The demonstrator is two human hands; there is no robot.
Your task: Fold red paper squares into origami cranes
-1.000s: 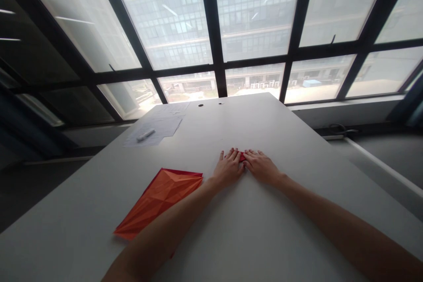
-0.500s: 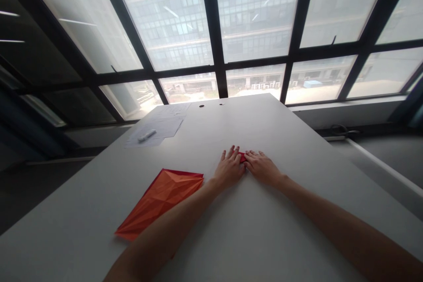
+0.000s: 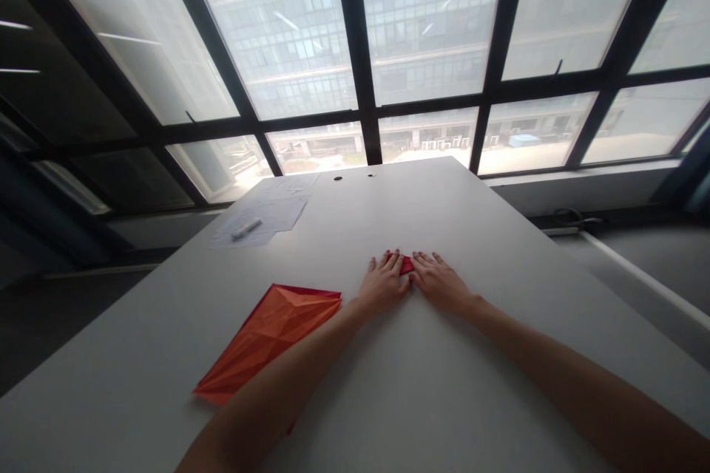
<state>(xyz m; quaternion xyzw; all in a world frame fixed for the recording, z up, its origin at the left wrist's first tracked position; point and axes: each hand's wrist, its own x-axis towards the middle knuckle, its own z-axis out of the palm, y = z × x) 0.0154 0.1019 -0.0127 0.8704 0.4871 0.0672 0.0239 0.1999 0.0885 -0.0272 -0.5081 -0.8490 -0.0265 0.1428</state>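
From afar I see left hand (image 3: 382, 282) and right hand (image 3: 439, 282) palm-down, fingers outstretched over red paper (image 3: 407, 264). Paper looks light, thin, easily creased; best held by edges.

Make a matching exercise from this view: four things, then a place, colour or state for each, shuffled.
1. red piece
2. orange sheet
3. white stick-like item
4. window frame

A. lying on papers
B. black
C. showing between the left hand and the right hand
D. creased, partly hidden by the left forearm

Pairs: 1-C, 2-D, 3-A, 4-B
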